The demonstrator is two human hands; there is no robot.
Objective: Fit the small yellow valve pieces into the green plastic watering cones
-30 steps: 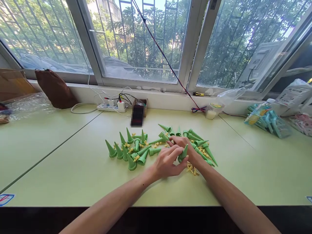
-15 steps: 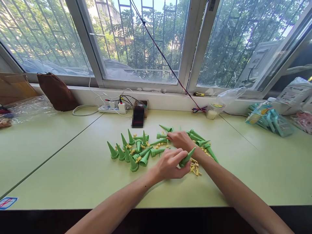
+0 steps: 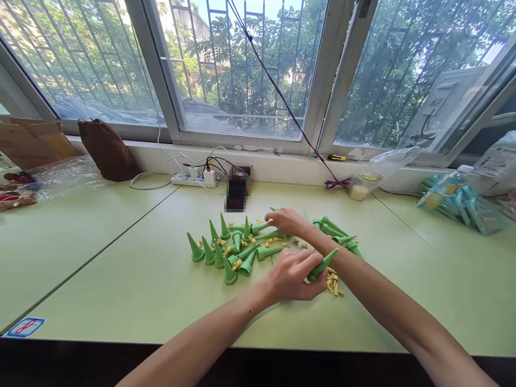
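Observation:
My left hand [image 3: 297,275] is closed round a green cone [image 3: 325,263], whose tip points up and to the right. Beyond it, my right hand [image 3: 285,220] reaches across the pile, its fingertips near green cones lying on the table; whether they grip anything is too small to tell. Several green cones [image 3: 195,249] stand upright at the left of the pile, and others [image 3: 337,226] lie on their sides at the right. Small yellow pieces [image 3: 334,284] are scattered among the cones and in a little heap beside my left hand.
On the pale green table [image 3: 121,279], a power strip [image 3: 193,179], a dark pixelated object [image 3: 236,194] and a jar [image 3: 359,187] stand near the window. A brown bag [image 3: 107,150] is at the left, teal packets [image 3: 463,201] at the right.
The view has shifted so that the table items appear farther right. My right hand has moved left over the pile. My left hand still holds the green cone.

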